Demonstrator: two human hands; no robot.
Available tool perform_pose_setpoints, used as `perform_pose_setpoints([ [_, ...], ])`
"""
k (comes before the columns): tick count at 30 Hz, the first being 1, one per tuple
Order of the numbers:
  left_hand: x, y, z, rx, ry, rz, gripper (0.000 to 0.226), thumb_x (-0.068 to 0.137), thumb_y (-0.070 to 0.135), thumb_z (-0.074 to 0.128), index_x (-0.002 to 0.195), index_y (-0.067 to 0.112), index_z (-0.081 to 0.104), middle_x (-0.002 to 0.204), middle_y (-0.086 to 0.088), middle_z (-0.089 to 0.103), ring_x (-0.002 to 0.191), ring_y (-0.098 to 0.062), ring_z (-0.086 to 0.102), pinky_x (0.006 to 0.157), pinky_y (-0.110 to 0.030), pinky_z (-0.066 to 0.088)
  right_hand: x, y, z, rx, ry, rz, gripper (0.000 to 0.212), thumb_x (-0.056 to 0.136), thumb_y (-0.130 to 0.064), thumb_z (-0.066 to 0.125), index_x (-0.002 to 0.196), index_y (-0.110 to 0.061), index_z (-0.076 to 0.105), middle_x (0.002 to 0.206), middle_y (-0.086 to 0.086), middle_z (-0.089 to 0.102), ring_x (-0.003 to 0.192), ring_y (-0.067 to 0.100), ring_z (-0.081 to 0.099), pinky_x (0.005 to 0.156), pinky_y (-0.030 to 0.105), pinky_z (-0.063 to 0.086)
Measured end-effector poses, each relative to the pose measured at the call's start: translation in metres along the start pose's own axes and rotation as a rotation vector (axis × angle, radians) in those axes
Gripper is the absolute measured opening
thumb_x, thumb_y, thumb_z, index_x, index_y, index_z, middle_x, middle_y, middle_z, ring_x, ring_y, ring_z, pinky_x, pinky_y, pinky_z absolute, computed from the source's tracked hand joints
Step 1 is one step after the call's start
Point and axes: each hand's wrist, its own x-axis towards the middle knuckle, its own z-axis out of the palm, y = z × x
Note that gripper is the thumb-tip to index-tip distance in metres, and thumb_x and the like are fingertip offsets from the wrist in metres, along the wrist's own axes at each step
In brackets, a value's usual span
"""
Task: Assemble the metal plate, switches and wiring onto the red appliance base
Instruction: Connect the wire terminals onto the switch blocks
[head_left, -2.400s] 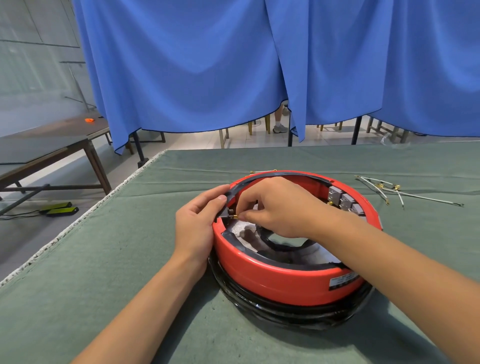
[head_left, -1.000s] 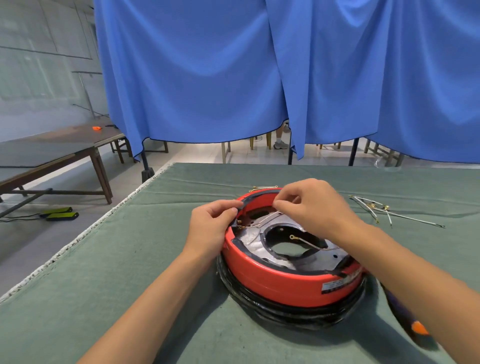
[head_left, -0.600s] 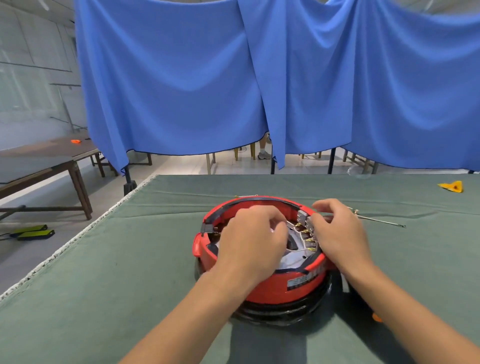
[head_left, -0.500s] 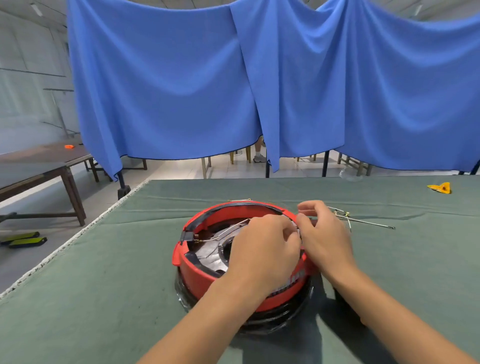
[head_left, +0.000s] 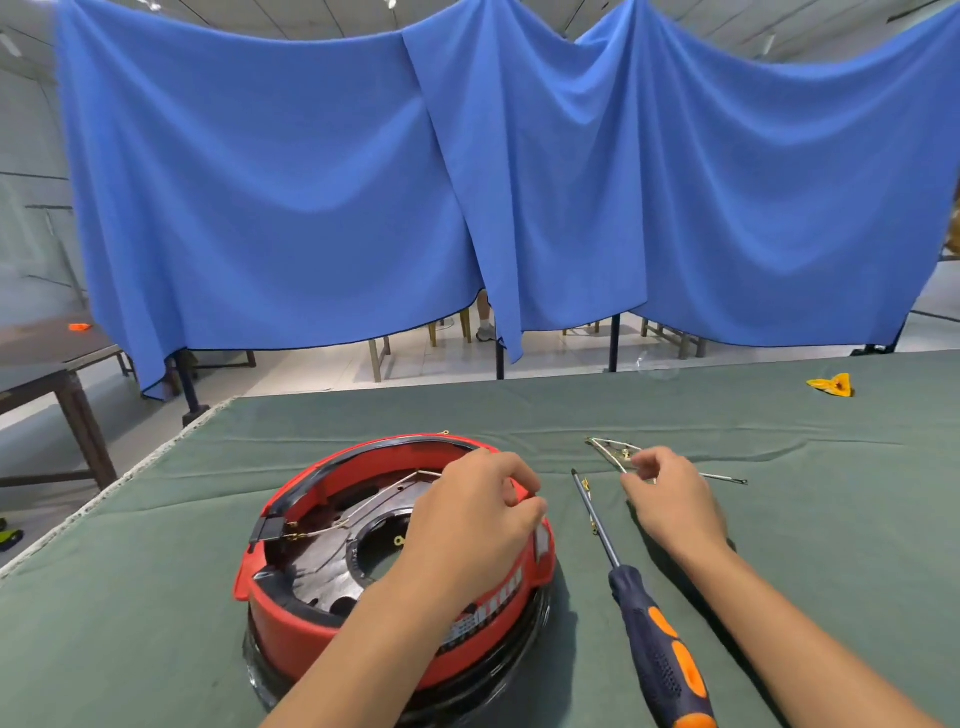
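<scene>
Red appliance base (head_left: 311, 631) sits on green-covered counter (head_left: 130, 623), metal plate (head_left: 332, 561) inside. Left hand (head_left: 467, 525) rests over right rim, fingers curled (grip contents not discernible). Right hand (head_left: 670, 501) pinches loose wiring (head_left: 613, 452) beside base. Screwdriver (head_left: 644, 608) lies between them.

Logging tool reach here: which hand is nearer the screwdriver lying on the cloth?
Right. The right hand hovers just right of the screwdriver shaft, near its tip; the left hand rests on the red appliance base, farther left.
</scene>
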Motion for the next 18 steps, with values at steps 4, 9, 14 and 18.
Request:
perform_pose_setpoints([
  [4,0.009,-0.006,0.003,-0.006,0.011,0.015,0.011,0.087,0.025,0.059,0.090,0.029,0.068,0.078,0.010,0.057,0.079,-0.008,0.054,0.079,-0.032,0.047,0.012,-0.009,0.012,-0.345,0.010,-0.041,0.031,0.094,-0.045,0.050,0.112,-0.022,0.056,0.121,0.003,0.053,0.105,0.030,0.060,0.081,0.034,0.040],
  [9,0.016,-0.008,0.004,-0.070,0.001,-0.018,0.016,0.088,0.020,0.057,0.086,0.029,0.070,0.072,0.006,0.060,0.072,-0.006,0.054,0.074,-0.031,0.049,0.017,-0.011,0.015,-0.320,0.057,-0.045,0.015,0.094,-0.035,0.050,0.090,-0.026,0.060,0.104,-0.001,0.061,0.095,0.027,0.061,0.070,0.029,0.033],
  [14,0.017,-0.012,0.005,-0.114,-0.005,-0.045,0.019,0.087,0.016,0.057,0.082,0.027,0.071,0.065,0.006,0.060,0.066,-0.009,0.054,0.073,-0.033,0.050,0.007,-0.009,0.013,-0.032,0.013,-0.077,0.020,0.090,-0.035,0.057,0.076,-0.020,0.059,0.074,-0.006,0.065,0.082,0.025,0.062,0.067,0.031,0.043],
  [18,0.016,-0.013,0.005,-0.164,0.039,-0.089,0.020,0.084,0.014,0.056,0.078,0.026,0.071,0.060,0.012,0.061,0.063,-0.007,0.056,0.067,-0.029,0.049,-0.006,-0.016,0.006,0.257,0.150,-0.151,0.023,0.089,-0.026,0.061,0.067,-0.019,0.060,0.057,-0.002,0.063,0.062,0.020,0.062,0.060,0.033,0.050],
])
